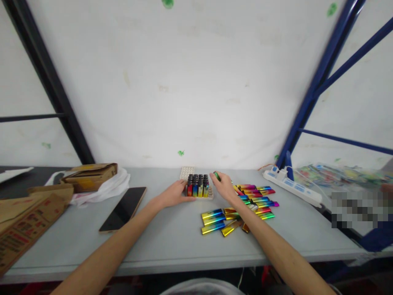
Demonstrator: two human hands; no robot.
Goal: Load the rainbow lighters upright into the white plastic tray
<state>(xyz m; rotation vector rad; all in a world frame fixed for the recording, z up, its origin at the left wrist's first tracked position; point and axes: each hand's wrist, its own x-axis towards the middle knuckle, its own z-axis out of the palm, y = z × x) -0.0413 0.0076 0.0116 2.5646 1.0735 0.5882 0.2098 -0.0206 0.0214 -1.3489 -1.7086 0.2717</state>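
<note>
Several colourful lighters (198, 189) with black tops stand upright in rows in a pale rack (210, 196) at the middle of the table. My left hand (176, 193) rests against the rack's left side, thumb and fingers apart around its corner. Just right of the rack, my right hand (223, 185) is closed on a small green lighter, held a little above the table. Many shiny rainbow-coloured lighters (213, 221) lie loose near and under my right forearm. Behind the rack sits a white perforated tray (187, 172).
A dark phone-like device (124, 209) lies left of my left hand. Farther left are cardboard boxes (92, 176) and a white plastic bag (118, 186). A white power strip (293, 187) lies at right, beside blue metal posts (316, 88).
</note>
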